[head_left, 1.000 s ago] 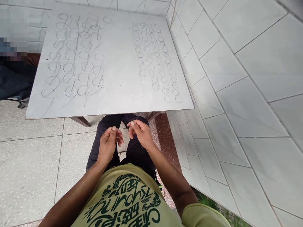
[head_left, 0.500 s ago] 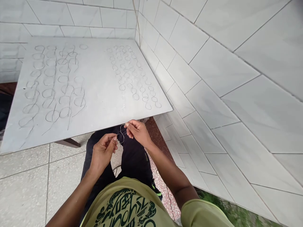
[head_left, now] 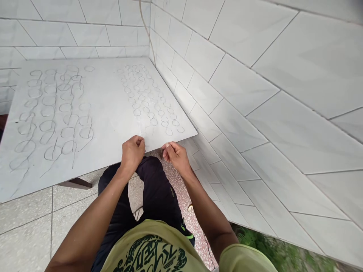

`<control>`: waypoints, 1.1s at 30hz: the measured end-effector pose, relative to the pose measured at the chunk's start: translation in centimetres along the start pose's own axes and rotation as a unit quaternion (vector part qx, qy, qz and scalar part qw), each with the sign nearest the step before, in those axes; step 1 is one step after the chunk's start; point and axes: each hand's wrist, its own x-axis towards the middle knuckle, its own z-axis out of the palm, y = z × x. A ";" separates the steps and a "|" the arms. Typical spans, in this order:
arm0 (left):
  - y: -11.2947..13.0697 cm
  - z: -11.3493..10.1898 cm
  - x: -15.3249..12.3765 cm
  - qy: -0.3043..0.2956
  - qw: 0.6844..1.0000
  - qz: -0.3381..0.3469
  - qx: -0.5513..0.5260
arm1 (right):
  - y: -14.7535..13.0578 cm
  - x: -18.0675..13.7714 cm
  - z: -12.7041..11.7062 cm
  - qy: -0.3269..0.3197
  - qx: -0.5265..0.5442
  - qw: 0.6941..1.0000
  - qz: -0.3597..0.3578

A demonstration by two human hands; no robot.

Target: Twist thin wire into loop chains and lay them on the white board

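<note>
My left hand [head_left: 132, 152] is curled shut at the near edge of a pale grey board [head_left: 110, 117], knuckles up. My right hand [head_left: 176, 155] is pinched closed just off that edge, a hand's width to the right. Earlier a thin bent wire ran between the two hands; now it is too fine to make out between the fingers. Rows of large wire loops [head_left: 51, 113] lie on the board's left half. Rows of small wire loops [head_left: 150, 102] lie on its right half, the nearest just beyond my hands.
A white tiled wall [head_left: 255, 94] runs close along the right and behind the board. A thin cord [head_left: 146, 30] hangs in the corner. A wooden leg [head_left: 75, 184] shows under the board. Speckled floor tiles [head_left: 25, 226] lie to the left; my dark-trousered legs [head_left: 159, 189] are below.
Both hands have risen from my lap to the board's near edge, carrying the thin wire. The view has swung right and forward, and the board looks closer.
</note>
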 end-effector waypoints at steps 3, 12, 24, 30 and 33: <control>0.5 2.1 2.6 -0.009 0.999 0.008 0.042 | 1.6 -1.7 0.0 -0.008 0.006 1.000 0.027; 0.7 6.1 5.3 -0.002 0.998 -0.012 0.069 | 4.6 -3.8 0.1 -0.026 0.018 0.997 0.065; 0.5 5.8 3.1 -0.017 0.993 0.023 0.111 | 4.4 -3.5 0.5 -0.008 -0.005 0.999 0.032; -0.2 4.8 0.7 -0.029 0.993 0.072 0.091 | 2.5 -2.2 -0.6 0.056 -0.103 0.991 -0.057; -0.7 4.4 -0.7 -0.019 0.990 0.115 0.077 | 1.8 -1.7 -1.0 0.071 -0.128 0.985 -0.092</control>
